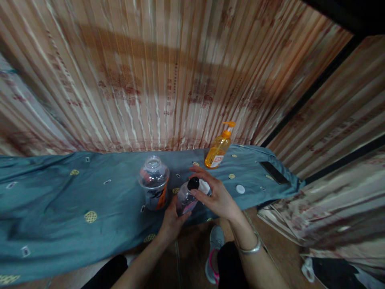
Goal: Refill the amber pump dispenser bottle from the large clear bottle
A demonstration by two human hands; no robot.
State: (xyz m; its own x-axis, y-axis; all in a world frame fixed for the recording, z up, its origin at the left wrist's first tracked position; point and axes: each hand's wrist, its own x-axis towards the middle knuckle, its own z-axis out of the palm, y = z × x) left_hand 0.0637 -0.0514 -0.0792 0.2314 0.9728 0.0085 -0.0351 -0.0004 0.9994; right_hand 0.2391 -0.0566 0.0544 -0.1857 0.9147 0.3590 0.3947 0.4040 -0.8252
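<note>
A clear plastic bottle (pixel 185 197) with a pinkish label is tilted over the cloth's front edge. My left hand (pixel 173 218) wraps round its lower side. My right hand (pixel 218 196) reaches over from the right, its thumb and index finger around the bottle's black cap (pixel 193 183). Something whitish (pixel 205 187) shows beneath the right hand; I cannot make out what it is. Just left of the hands stands a clear plastic container (pixel 155 182) with an open round neck and a grey, black and orange print. An orange pump bottle (pixel 217 152), partly full, stands behind the right hand.
A white round lid (pixel 240 189) and a dark phone (pixel 273 172) lie to the right on the blue-green cloth (pixel 117 192). Pleated curtains (pixel 150 80) hang close behind. A black frame bar (pixel 303 102) slants at the right. My shoe (pixel 216 237) is on the floor below.
</note>
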